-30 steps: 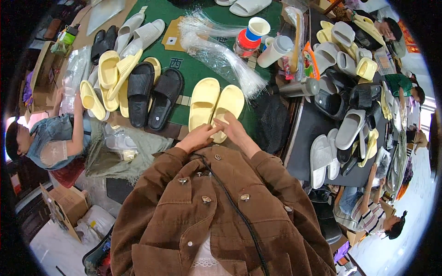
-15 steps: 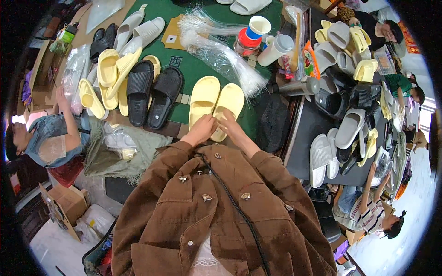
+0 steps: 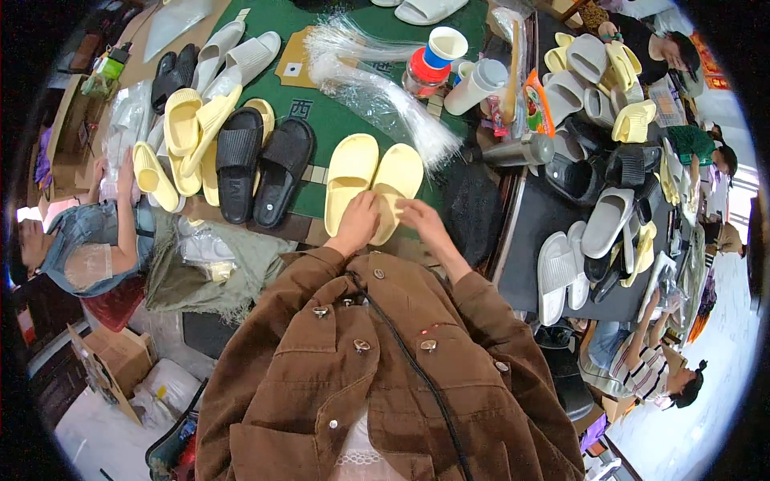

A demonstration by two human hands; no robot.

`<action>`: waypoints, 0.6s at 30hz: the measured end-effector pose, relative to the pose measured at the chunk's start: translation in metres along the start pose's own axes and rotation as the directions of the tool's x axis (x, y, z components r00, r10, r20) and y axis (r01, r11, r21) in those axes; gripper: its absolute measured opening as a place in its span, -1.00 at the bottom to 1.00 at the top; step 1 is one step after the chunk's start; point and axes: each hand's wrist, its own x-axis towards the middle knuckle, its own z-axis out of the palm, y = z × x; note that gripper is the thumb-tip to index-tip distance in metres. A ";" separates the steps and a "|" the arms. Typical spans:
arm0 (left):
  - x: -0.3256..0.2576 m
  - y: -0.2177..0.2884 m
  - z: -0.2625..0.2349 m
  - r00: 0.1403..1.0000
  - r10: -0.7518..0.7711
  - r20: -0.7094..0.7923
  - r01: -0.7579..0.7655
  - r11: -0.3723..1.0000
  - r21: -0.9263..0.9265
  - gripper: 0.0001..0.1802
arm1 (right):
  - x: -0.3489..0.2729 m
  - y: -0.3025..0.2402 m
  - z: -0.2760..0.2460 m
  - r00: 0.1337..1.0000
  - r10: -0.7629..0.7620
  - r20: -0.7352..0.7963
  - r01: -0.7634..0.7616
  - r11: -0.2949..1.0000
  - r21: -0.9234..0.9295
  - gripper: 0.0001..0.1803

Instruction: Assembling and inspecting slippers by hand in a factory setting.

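A pair of pale yellow slide slippers, the left slipper [image 3: 351,172] and the right slipper [image 3: 401,172], lies side by side in front of me, toes pointing away. My left hand [image 3: 358,222] rests at their inner edges near the heels, fingers pinched together; whatever they grip is hidden. Just right of the right slipper is my right hand [image 3: 427,228], its fingers bent and drawn together, and any thin thing in them is too small to see. Beyond the slippers lies a bundle of clear plastic strands [image 3: 417,128] in a clear bag.
Black slides [image 3: 285,168] and yellow slides [image 3: 183,120] stand to my left on the green table mat [image 3: 321,120]. A red-lidded jar [image 3: 425,72] and white bottle [image 3: 477,86] are at the back. The right table holds piled slippers [image 3: 605,220]. Co-workers sit on both sides.
My right hand has moved right, away from my left hand and off the right slipper. My left hand stays between the slippers. The view has shifted slightly.
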 end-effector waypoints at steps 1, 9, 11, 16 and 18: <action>0.002 0.001 -0.002 1.000 -0.016 0.005 0.016 1.000 -0.008 -0.52 | 0.005 -0.004 -0.004 0.994 -0.100 -0.037 0.098 0.993 -0.064 -0.66; 0.005 -0.009 0.002 0.995 -0.088 0.057 0.089 0.996 -0.027 -0.58 | 0.075 -0.038 -0.018 0.873 -0.473 -0.121 0.283 0.691 -0.665 -0.75; 0.003 -0.010 0.001 0.994 -0.091 0.057 0.093 0.995 -0.034 -0.58 | 0.091 -0.039 -0.015 0.927 -0.370 -0.056 0.216 0.651 -0.727 -0.72; 0.000 -0.014 0.004 0.998 -0.062 -0.027 0.060 0.995 -0.085 -0.64 | 0.115 -0.027 -0.008 0.931 -0.361 -0.051 0.162 0.535 -0.829 -0.64; -0.001 -0.015 0.002 0.998 -0.051 -0.028 0.049 0.995 -0.089 -0.62 | 0.118 -0.030 -0.006 0.939 -0.327 -0.103 0.075 0.489 -0.869 -0.64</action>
